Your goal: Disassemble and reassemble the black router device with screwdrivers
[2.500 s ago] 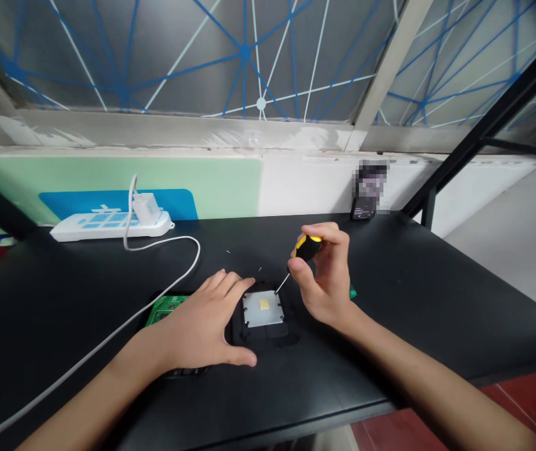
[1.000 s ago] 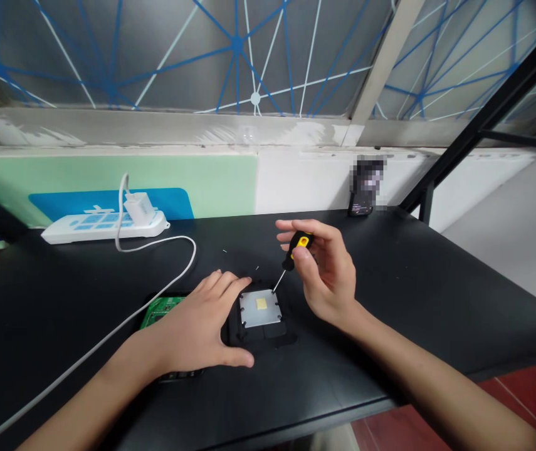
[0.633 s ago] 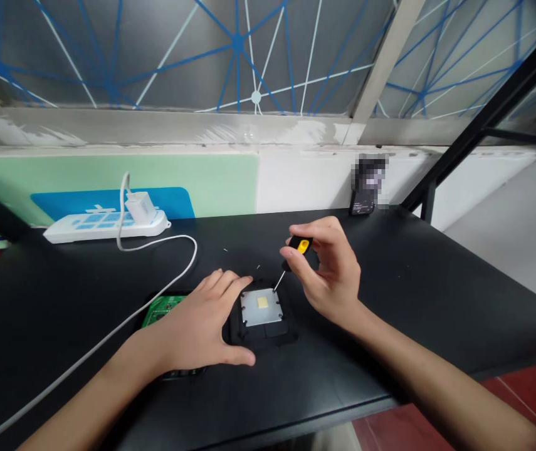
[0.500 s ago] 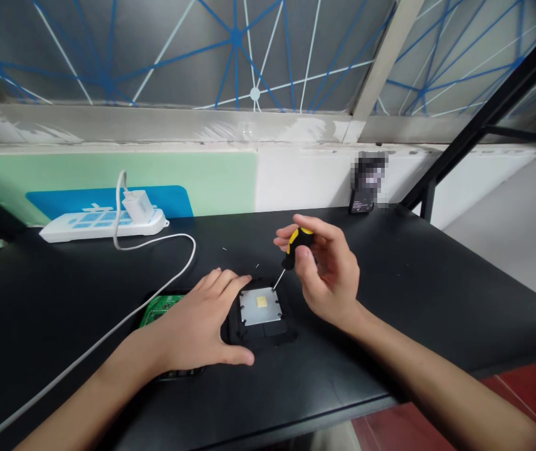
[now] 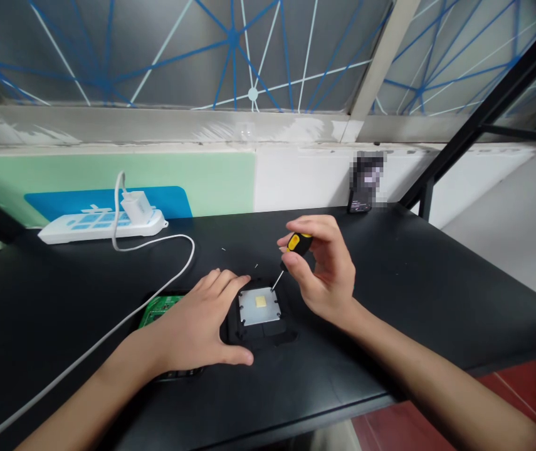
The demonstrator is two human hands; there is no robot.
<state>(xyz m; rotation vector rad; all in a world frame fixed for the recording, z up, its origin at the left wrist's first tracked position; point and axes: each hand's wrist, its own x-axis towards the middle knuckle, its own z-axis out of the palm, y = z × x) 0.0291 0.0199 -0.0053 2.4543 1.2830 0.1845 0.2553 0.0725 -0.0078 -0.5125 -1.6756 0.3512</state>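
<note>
My right hand (image 5: 326, 266) is closed around the stubby black and yellow handle of a screwdriver (image 5: 299, 243). Its thin shaft slants down, with the tip at the far right corner of a silvery metal plate (image 5: 250, 310). A pale yellow square pad (image 5: 261, 302) sits at the plate's middle, and small screw points line its edges. The plate lies in a black plastic housing (image 5: 262, 332) on the table. My left hand (image 5: 197, 319), thumb and fingers spread, rests along the housing's left side. Partly hidden beneath that hand is a green circuit board (image 5: 158, 307) in a black case.
A white power strip (image 5: 103, 227) with a plugged-in charger (image 5: 136, 207) stands at the back left. Its white cable (image 5: 108, 335) runs across the black table (image 5: 418, 300) past my left arm. A phone (image 5: 360, 188) leans on the wall. Two tiny slivers lie beyond the housing.
My right fingers and thumb have shifted on the screwdriver handle, which appears turned, showing more yellow. The tip stays at the same plate corner. My left hand has stayed in place.
</note>
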